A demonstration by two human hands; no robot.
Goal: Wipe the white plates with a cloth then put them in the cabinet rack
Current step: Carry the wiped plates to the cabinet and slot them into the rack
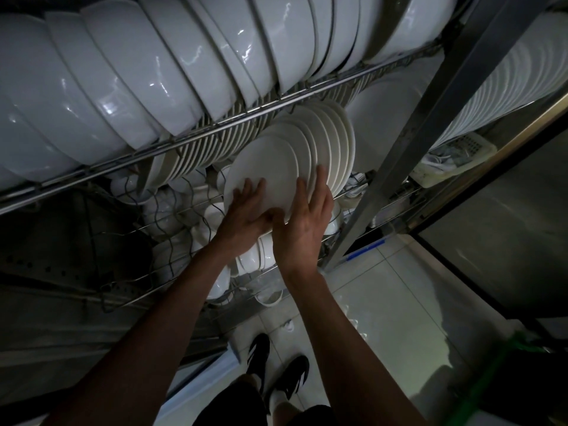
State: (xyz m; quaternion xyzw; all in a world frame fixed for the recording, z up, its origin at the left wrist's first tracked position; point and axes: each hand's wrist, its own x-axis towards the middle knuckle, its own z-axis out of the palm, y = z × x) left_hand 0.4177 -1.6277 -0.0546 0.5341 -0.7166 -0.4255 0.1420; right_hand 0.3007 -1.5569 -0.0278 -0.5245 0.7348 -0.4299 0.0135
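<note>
Upper shelf, left to middle: large white bowls (123, 87) on edge in a row along the rail. Below it, the wire rack (172, 238) with cups at its left end. My left hand (246, 216), fingers spread flat, presses the front white plate (264, 170). That plate leans on the plate row (332, 142) mid-rack. My right hand (304, 222), grip wide, fingers straight along plate edges. Right: metal post (408, 136), stacked plates (504, 87) beyond it.

Wire cabinet rack (196, 135), holding a row of white plates (325, 142) on edge at mid level, large bowls (129, 75) leaning above, cups (212, 210) below. Pale tiled floor (399, 302) nearer, under black shoes (276, 370).
</note>
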